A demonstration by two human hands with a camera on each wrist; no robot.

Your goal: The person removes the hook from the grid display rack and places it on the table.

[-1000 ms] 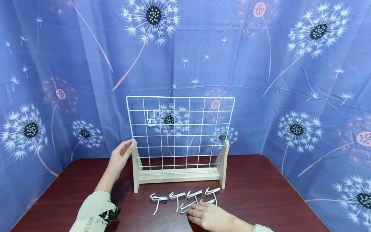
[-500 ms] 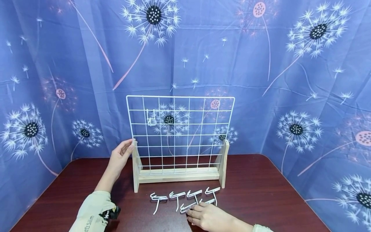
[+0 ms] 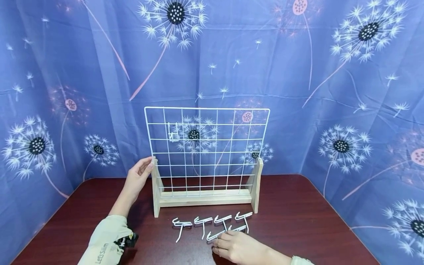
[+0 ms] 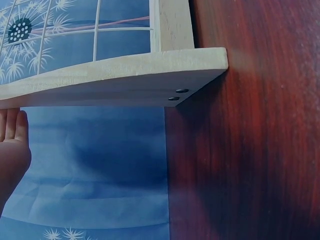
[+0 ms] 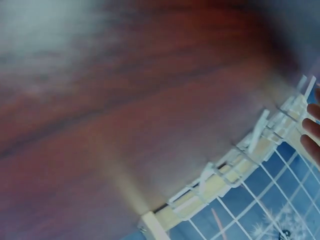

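A white wire grid panel (image 3: 207, 145) stands in a wooden base (image 3: 205, 200). My left hand (image 3: 138, 176) holds the top of the stand's left upright (image 3: 156, 193); in the left wrist view, fingers (image 4: 21, 127) touch its outer face. One white hook (image 3: 173, 133) hangs at the grid's upper left. Several white wire hooks (image 3: 182, 223) lie on the table before the stand. My right hand (image 3: 236, 247) is low over the front hooks and covers part of a front hook (image 3: 215, 235). Its fingertips and whatever lies under them are hidden in the head view.
The dark red wooden table (image 3: 291, 221) has rounded far corners. A blue curtain (image 3: 281, 73) with dandelion prints surrounds it at the back and sides. A black device (image 3: 127, 241) sits at the left wrist.
My right hand shifts very slightly left over the hooks. The left hand stays on the upright, and the head view tilts slightly.
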